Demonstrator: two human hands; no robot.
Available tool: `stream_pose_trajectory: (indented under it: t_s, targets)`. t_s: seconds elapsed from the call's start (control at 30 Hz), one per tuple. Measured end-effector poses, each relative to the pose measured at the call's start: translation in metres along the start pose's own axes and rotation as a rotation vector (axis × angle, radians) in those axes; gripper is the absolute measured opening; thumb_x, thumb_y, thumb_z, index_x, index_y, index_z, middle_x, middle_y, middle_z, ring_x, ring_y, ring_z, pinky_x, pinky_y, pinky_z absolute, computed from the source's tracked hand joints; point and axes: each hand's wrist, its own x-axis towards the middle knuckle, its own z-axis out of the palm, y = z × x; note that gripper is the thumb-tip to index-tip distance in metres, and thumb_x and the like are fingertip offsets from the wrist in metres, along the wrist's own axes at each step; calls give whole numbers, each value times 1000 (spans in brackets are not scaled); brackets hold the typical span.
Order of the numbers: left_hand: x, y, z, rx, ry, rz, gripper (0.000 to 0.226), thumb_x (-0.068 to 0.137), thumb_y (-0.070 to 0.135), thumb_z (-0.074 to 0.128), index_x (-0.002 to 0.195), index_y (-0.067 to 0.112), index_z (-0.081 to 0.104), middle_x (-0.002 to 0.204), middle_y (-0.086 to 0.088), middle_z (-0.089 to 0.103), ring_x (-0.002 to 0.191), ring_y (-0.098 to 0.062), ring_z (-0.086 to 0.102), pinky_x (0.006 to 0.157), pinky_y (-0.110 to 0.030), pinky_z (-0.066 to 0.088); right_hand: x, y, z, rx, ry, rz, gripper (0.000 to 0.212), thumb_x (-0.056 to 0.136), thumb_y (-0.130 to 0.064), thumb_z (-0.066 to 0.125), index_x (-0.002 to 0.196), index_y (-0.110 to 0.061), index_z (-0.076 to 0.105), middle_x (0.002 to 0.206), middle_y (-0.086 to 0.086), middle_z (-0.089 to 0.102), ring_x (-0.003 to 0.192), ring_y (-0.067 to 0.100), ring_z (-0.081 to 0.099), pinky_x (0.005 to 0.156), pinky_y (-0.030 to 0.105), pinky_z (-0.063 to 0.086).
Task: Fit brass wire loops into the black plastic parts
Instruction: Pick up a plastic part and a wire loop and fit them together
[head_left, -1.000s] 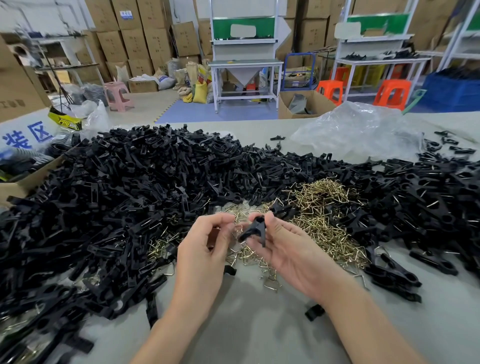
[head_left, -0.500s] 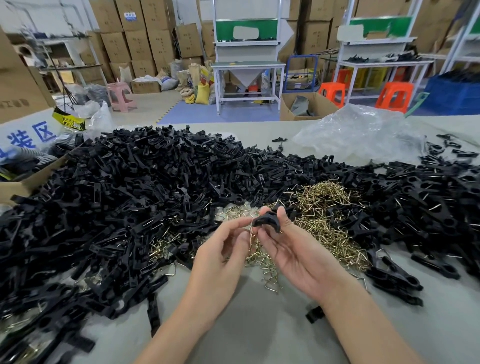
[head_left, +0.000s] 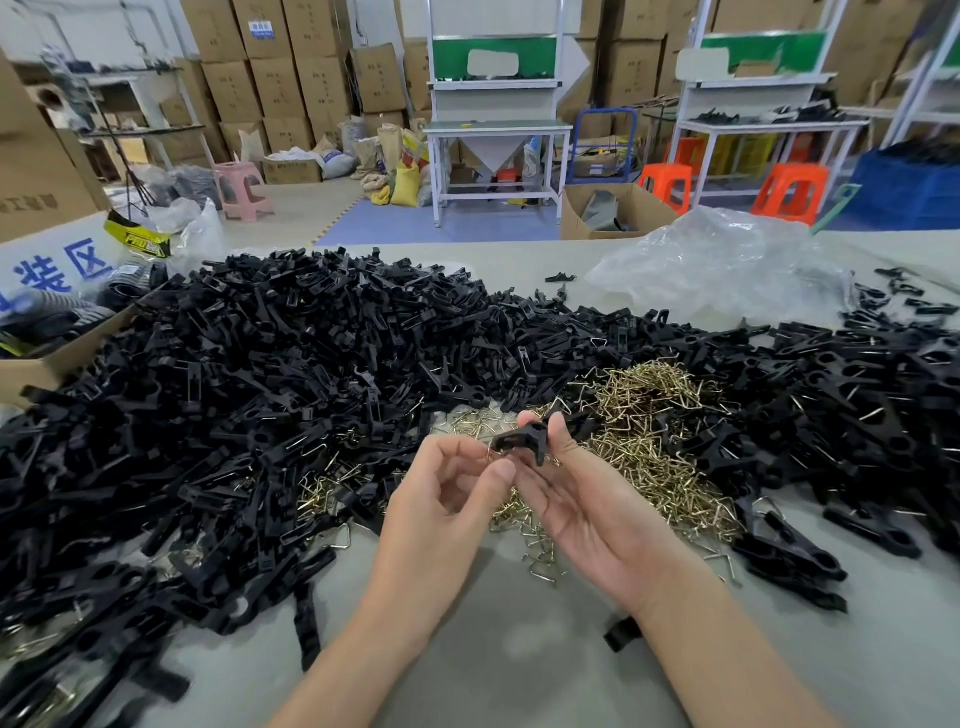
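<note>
Black plastic part (head_left: 524, 439) looks light and stiff; the right hand (head_left: 597, 514) pinches its middle with its fingers (head_left: 561, 436) above the table (head_left: 519, 649). The left hand (head_left: 441, 509) curls by its end (holding a bendy brass loop? I cannot tell).

Black part (head_left: 524, 441) is partly covered by the right hand (head_left: 587, 514) fingertips pinching it. Brass glint at the left hand (head_left: 441, 514) fingertips, too small to tell if gripped or seated. Black pile (head_left: 78, 649) left of that hand blurs and runs off frame. Small black piece (head_left: 621, 634) half hidden under right wrist.
</note>
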Motion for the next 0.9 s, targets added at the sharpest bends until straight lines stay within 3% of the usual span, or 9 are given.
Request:
stream_pose_trajectory:
  t_s: [0.13, 0.33, 0.5, 0.7, 0.8, 0.9]
  targets:
    - [2, 0, 0, 3, -4, -27, 14, 88, 34, 71, 95, 40, 61, 88, 2, 73, 81, -12, 68, 72, -19, 52, 0, 1, 3, -24, 8, -1, 33, 95, -29, 60, 104, -3, 78, 109, 22, 73, 105, 27, 73, 80, 27, 61]
    - [6, 1, -3, -146, -16, -87, 18, 86, 23, 68, 104, 21, 70, 86, -3, 75, 77, -11, 69, 73, -19, 53, -1, -3, 1, 27, 61, -20, 31, 92, -27, 63, 100, -1, 79, 103, 20, 74, 95, 24, 75, 74, 28, 62]
    - [10, -3, -9, -71, 28, -101, 19, 97, 13, 61, 111, 22, 71, 79, -1, 70, 74, -10, 64, 74, -22, 53, -2, -8, 1, 25, 72, -41, 32, 90, -30, 64, 99, -3, 79, 101, 20, 73, 90, 25, 75, 73, 30, 63]
    - [13, 6, -19, -39, 215, -78, 8, 96, 15, 65, 95, 19, 71, 81, 3, 75, 72, -3, 69, 68, -12, 52, 0, -12, -1, -339, 114, -160, 26, 89, -34, 61, 98, -18, 80, 108, 9, 74, 100, 22, 69, 87, 40, 61]
    - [12, 10, -18, -187, 152, -156, 10, 89, 25, 71, 85, 16, 72, 83, -4, 75, 75, -11, 69, 70, -19, 55, -2, -8, 3, -474, 107, -224, 24, 86, -39, 61, 97, -29, 80, 112, 2, 75, 98, 16, 68, 85, 32, 56]
    - [10, 12, -13, -340, 39, -276, 17, 73, 37, 75, 74, 20, 73, 76, -6, 68, 70, -14, 62, 66, -25, 53, -2, -6, 4, -499, 84, -259, 25, 85, -41, 60, 98, -31, 79, 113, 1, 75, 102, 17, 67, 84, 33, 50]
